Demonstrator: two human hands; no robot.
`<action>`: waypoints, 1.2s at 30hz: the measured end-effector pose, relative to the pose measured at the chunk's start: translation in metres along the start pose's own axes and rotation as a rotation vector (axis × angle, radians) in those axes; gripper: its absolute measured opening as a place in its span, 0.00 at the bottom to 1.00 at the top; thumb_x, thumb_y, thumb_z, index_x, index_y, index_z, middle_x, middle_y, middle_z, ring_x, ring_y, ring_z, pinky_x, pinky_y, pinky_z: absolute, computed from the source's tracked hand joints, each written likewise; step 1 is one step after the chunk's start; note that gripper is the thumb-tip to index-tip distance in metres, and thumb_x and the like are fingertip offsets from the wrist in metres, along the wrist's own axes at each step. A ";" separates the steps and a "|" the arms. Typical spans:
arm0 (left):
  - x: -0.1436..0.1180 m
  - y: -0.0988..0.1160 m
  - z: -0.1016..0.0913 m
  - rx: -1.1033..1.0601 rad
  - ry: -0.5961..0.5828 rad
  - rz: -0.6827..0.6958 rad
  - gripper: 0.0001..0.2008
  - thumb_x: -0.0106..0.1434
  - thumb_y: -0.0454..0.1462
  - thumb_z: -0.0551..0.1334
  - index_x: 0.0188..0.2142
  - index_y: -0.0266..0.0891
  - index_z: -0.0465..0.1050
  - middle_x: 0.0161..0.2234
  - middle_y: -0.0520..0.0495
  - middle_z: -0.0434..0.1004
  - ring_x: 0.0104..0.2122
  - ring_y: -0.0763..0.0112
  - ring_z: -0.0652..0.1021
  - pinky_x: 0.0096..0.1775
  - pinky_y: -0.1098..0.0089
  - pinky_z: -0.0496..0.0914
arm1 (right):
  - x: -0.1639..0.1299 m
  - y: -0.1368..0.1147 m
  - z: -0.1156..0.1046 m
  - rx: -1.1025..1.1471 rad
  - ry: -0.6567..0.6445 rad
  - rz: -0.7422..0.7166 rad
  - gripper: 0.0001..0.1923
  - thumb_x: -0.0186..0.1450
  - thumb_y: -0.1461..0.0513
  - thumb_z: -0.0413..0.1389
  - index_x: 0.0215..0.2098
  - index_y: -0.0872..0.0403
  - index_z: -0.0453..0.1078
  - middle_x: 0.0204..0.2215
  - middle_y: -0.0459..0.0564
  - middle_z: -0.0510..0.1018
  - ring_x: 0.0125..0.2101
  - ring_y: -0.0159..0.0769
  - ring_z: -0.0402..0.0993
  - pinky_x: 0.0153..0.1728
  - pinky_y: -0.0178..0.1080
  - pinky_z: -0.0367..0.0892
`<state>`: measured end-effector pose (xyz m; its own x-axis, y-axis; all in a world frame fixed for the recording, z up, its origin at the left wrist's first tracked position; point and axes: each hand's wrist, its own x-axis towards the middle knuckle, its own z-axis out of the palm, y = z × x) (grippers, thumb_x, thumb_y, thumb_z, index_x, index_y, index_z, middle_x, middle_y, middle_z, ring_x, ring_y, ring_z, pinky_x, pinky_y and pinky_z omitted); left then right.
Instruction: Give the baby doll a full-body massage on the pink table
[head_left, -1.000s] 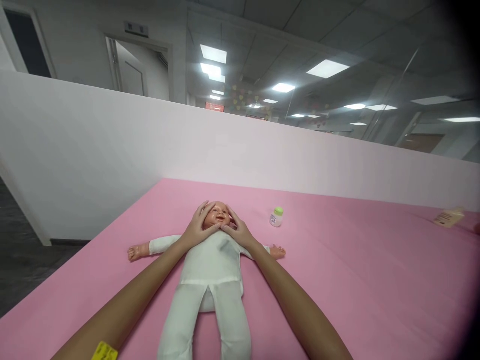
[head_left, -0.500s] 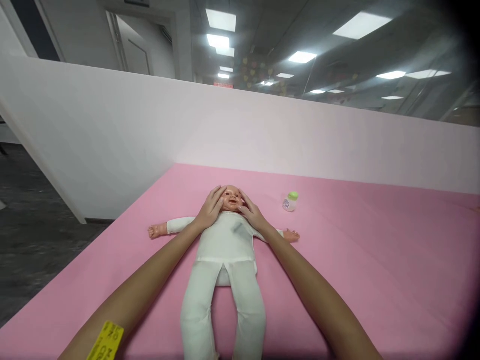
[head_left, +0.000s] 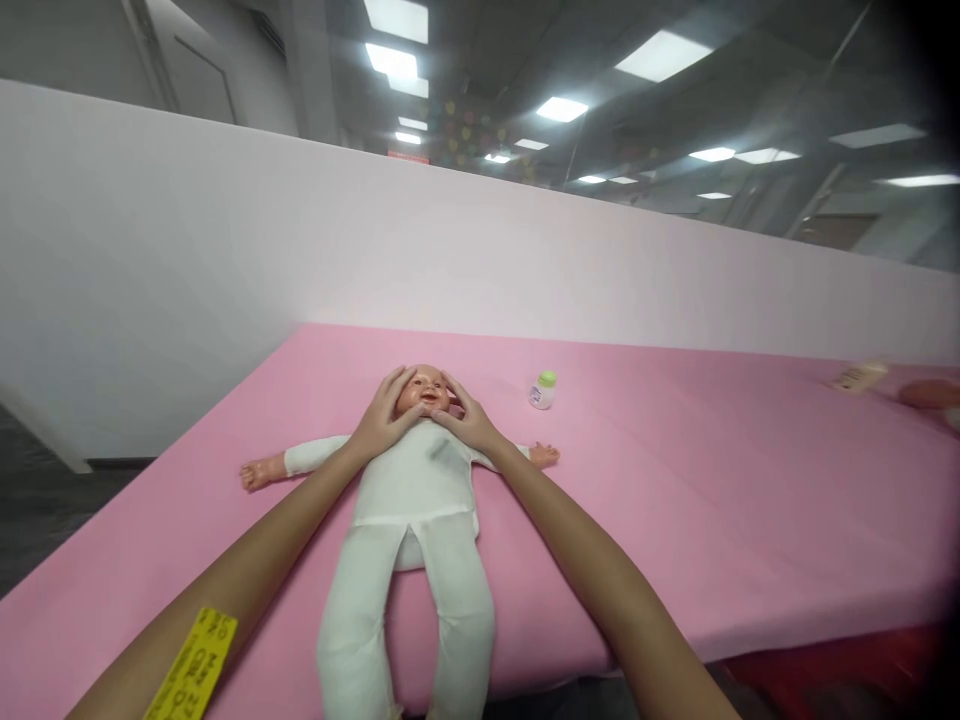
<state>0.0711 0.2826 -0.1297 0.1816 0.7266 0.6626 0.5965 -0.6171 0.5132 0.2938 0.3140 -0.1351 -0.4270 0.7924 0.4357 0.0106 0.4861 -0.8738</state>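
I record the left hand (head_left: 384,420) laid flat against one side of the head of a plastic baby doll in a white cloth suit (head_left: 416,470), fingers spread up along the temple and thumb toward the chin. The right hand (head_left: 466,420) lies against the opposite cheek in the same manner, fingers extended, not curled into a grasp. Both hands cup the doll's head between them, thumbs nearly meeting below its chin; neither closes around anything.

The doll lies on its back on a pink padded surface (head_left: 712,500), arms stretched out to either side, legs pointing toward the camera and reaching the near edge of the surface. A yellow printed label (head_left: 193,665) is stuck to the left forearm; I cannot read its text.

Beyond the doll's outstretched hand, on the right hand's side, a small white bottle with a green cap (head_left: 542,390) stands upright, apart from the doll. Far off near the edge of view lies a pale flat bottle (head_left: 859,376). A white partition wall (head_left: 225,240) runs behind the pink surface.
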 end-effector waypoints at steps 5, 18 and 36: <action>0.006 -0.004 -0.001 0.008 0.000 0.039 0.33 0.73 0.52 0.57 0.72 0.44 0.57 0.71 0.38 0.58 0.72 0.51 0.59 0.71 0.47 0.54 | 0.001 -0.007 -0.001 -0.010 0.022 -0.007 0.46 0.64 0.46 0.66 0.75 0.45 0.54 0.70 0.50 0.66 0.67 0.45 0.67 0.65 0.47 0.67; 0.011 -0.012 0.001 -0.007 0.066 -0.013 0.29 0.77 0.51 0.46 0.70 0.44 0.61 0.71 0.41 0.61 0.71 0.57 0.61 0.72 0.49 0.53 | 0.004 -0.010 -0.004 -0.005 -0.019 -0.023 0.41 0.68 0.47 0.61 0.75 0.42 0.54 0.71 0.46 0.63 0.68 0.44 0.65 0.68 0.48 0.63; 0.010 -0.018 -0.001 -0.002 0.239 -0.312 0.21 0.72 0.50 0.51 0.51 0.40 0.74 0.51 0.39 0.78 0.50 0.54 0.77 0.54 0.53 0.71 | 0.015 -0.008 -0.054 0.033 0.115 0.066 0.28 0.64 0.43 0.59 0.57 0.48 0.76 0.60 0.52 0.76 0.57 0.44 0.74 0.48 0.42 0.75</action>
<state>0.0619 0.3010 -0.1316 -0.1958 0.7883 0.5833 0.5927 -0.3788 0.7108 0.3367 0.3422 -0.1102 -0.3202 0.8602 0.3970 0.0047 0.4205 -0.9073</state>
